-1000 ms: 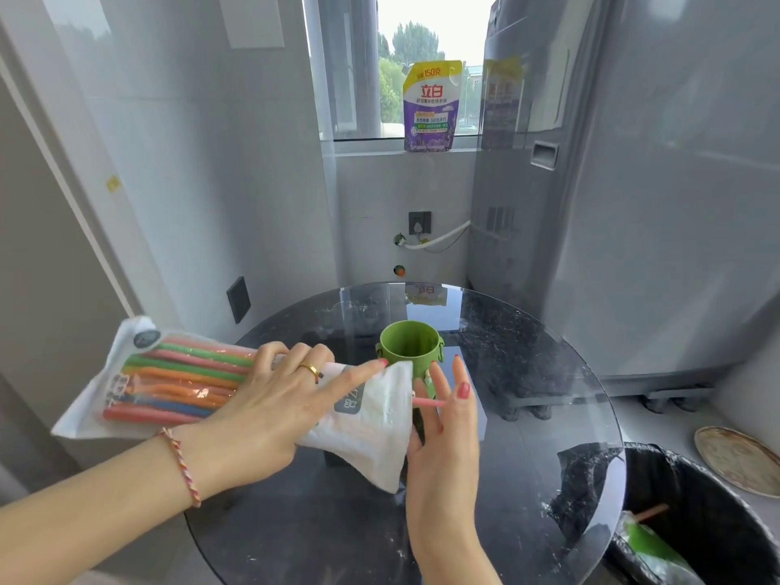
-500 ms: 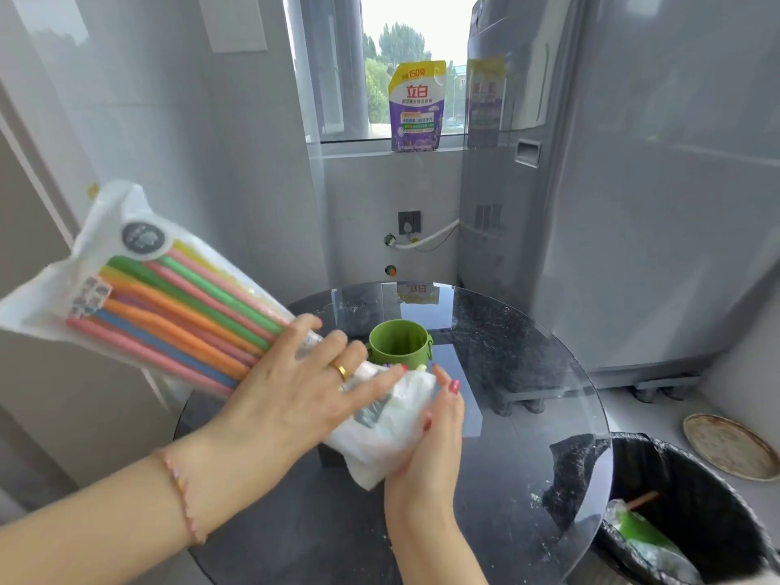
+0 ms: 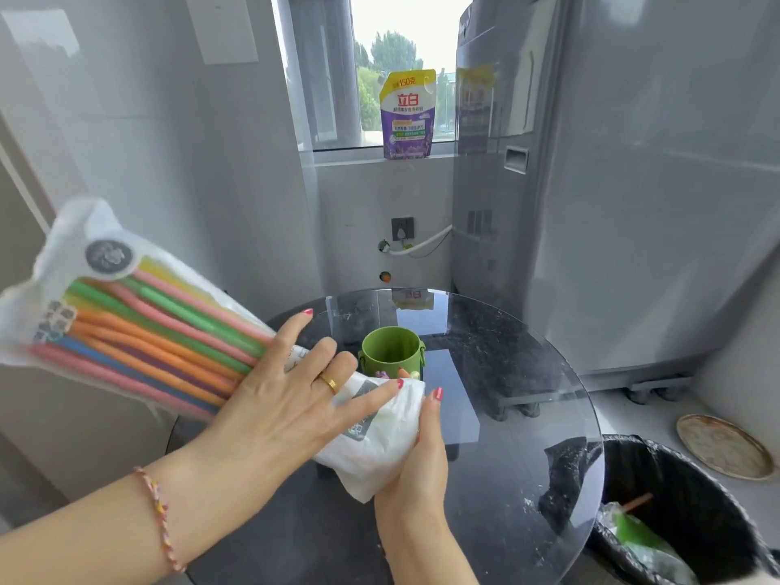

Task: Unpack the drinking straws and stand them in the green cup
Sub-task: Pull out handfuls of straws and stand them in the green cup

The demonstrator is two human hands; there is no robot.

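A clear plastic bag (image 3: 84, 263) full of coloured drinking straws (image 3: 160, 331) slants up to the left above the table. My left hand (image 3: 287, 394) lies over the bag's middle and grips it. My right hand (image 3: 418, 449) clutches the bag's white lower end (image 3: 380, 432) from beneath, just in front of the green cup (image 3: 390, 352). The cup stands upright and looks empty on the round dark glass table (image 3: 506, 458). No straw is outside the bag.
A black-lined waste bin (image 3: 683, 521) with rubbish stands at the right of the table. A large grey appliance (image 3: 612, 183) rises behind. A purple detergent pouch (image 3: 407, 114) sits on the window sill. A round plate (image 3: 724, 445) lies on the floor at far right.
The straw bag was raised and tilted so its far end points up left. My right hand went from open beside the bag to clutching its lower end.
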